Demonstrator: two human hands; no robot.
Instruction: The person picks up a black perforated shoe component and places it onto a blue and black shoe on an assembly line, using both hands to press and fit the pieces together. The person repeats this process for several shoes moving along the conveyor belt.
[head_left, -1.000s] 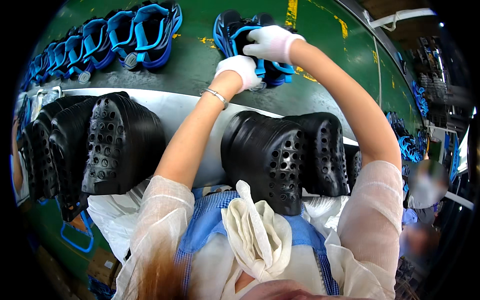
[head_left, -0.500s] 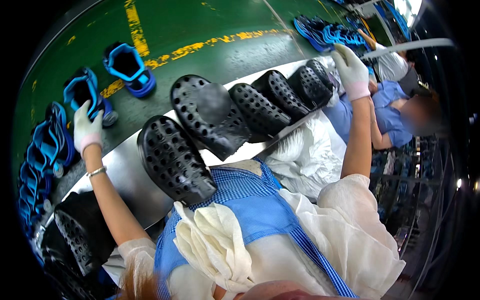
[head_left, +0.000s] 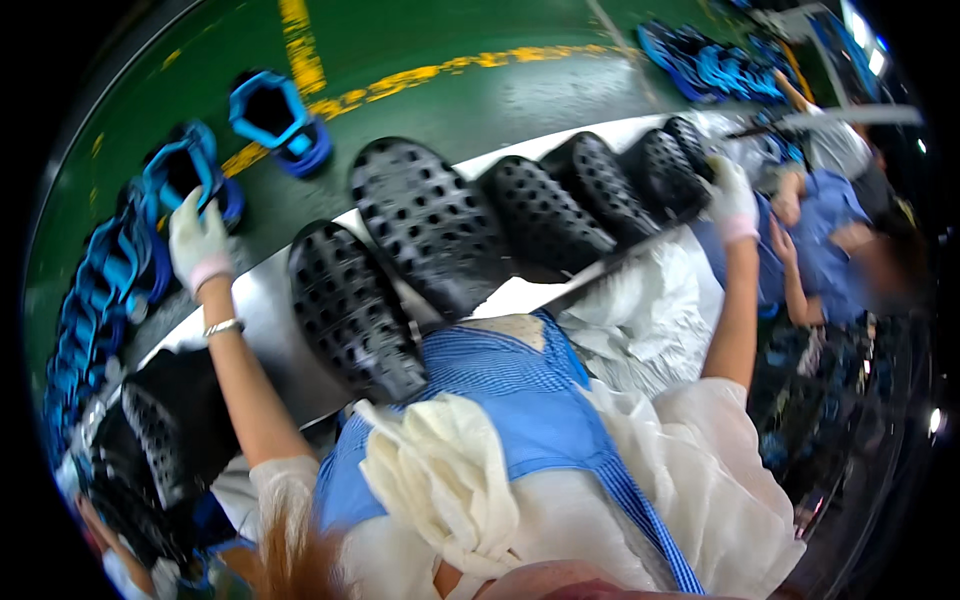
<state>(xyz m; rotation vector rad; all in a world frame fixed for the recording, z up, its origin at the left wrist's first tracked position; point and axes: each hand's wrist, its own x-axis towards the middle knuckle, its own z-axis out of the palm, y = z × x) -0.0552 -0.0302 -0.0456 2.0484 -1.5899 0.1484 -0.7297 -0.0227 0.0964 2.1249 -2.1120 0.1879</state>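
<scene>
A row of black, clog-shaped pieces full of round holes stands on a long, pale metal surface (head_left: 250,310) in front of my body. The nearest large piece (head_left: 350,310) and the one beside it (head_left: 425,220) lean toward me. My gloved left hand (head_left: 203,240) reaches past the row's left end, fingers apart, at a blue-and-black shoe (head_left: 232,198). Whether it touches the shoe I cannot tell. My gloved right hand (head_left: 733,200) is at the right end, fingers stretched beside a smaller black piece (head_left: 665,175); contact there is unclear. I see nothing held in either hand.
Several blue shoes (head_left: 100,270) line the left side, and one (head_left: 280,125) stands apart behind the row. More shoes (head_left: 710,65) sit at the far right. White crumpled sheeting (head_left: 640,310) lies near my right arm. A co-worker in blue (head_left: 830,220) is at the right.
My right hand has come down from beyond the row's far right end toward its near edge. My left hand stays by the blue shoe. The whole view has shifted slightly.
</scene>
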